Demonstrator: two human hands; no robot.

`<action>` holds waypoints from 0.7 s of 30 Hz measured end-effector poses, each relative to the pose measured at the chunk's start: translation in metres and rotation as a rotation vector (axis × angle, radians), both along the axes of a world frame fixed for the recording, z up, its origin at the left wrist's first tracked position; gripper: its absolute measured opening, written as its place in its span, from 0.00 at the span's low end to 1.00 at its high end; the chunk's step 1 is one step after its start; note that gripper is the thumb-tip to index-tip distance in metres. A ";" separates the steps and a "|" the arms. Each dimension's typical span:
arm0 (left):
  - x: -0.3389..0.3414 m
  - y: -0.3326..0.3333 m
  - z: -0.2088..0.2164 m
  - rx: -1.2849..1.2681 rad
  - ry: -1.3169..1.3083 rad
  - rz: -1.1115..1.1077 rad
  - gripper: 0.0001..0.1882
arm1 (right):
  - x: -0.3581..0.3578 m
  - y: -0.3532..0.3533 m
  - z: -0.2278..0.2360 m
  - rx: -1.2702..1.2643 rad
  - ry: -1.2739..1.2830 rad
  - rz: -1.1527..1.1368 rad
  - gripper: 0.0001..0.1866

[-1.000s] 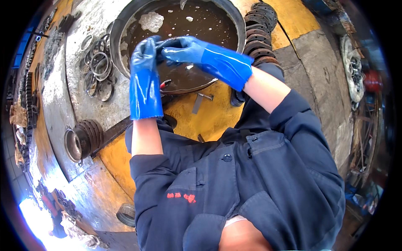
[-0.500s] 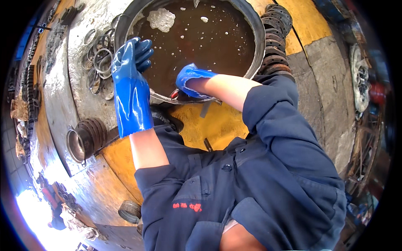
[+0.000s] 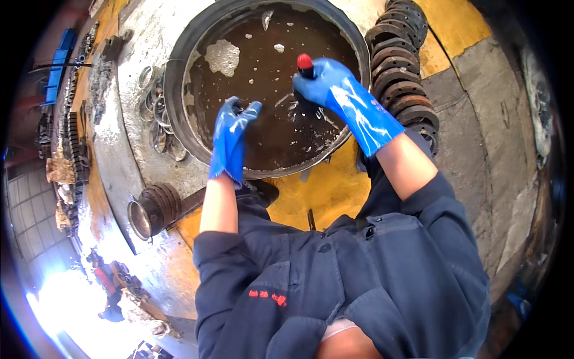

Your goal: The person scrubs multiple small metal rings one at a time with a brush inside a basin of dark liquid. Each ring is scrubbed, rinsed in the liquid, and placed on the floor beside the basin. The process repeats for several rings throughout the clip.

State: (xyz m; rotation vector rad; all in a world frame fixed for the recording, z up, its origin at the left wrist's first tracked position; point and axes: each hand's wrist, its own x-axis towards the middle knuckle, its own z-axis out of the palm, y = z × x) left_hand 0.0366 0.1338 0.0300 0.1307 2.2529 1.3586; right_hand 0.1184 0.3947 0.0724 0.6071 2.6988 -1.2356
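Note:
A wide round basin (image 3: 174,102) with a dark rim holds murky brown liquid with pale foam patches (image 3: 222,58) floating on it. Over the liquid's right side, my right hand (image 3: 323,82), in a long blue rubber glove, is closed round a tool with a red-and-black handle (image 3: 305,63). The red end points up; the tool's working end is hidden, so its kind does not show. My left hand (image 3: 234,119), gloved the same way, hovers over the basin's near left part. Its thumb and fingers are apart, and nothing shows between them.
Left of the basin lies a heap of metal rings (image 3: 160,113). Nearer, a ribbed cylindrical metal part (image 3: 156,209) rests on its side. Rusty round discs (image 3: 402,90) stand in a row along the basin's right side. My knees are close to its near rim.
My right hand has risen out of the basin's near edge, moving right and away, bringing up the red-and-black handle. My left hand has shifted right from the rim to over the liquid.

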 end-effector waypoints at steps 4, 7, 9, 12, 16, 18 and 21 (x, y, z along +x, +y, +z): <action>-0.048 0.004 -0.018 0.041 -0.002 0.058 0.47 | -0.016 0.032 0.011 0.055 0.082 -0.081 0.21; -0.077 0.008 -0.041 0.041 -0.108 0.125 0.30 | -0.013 0.049 0.031 -0.047 0.091 -0.159 0.22; -0.068 0.066 -0.004 -0.251 -0.165 0.036 0.31 | -0.005 0.072 0.036 -0.073 0.078 -0.242 0.22; -0.075 0.063 -0.022 -0.312 0.022 -0.092 0.23 | -0.005 0.074 0.026 -0.077 0.184 -0.279 0.20; -0.096 0.058 -0.060 -0.696 0.484 -0.548 0.34 | -0.010 0.075 0.027 -0.070 0.174 -0.260 0.19; -0.094 0.067 -0.078 -0.289 0.394 -0.451 0.30 | -0.008 0.077 0.032 -0.099 0.156 -0.275 0.19; -0.082 0.087 -0.092 -0.354 0.463 -0.511 0.27 | -0.008 0.083 0.031 -0.117 0.163 -0.304 0.18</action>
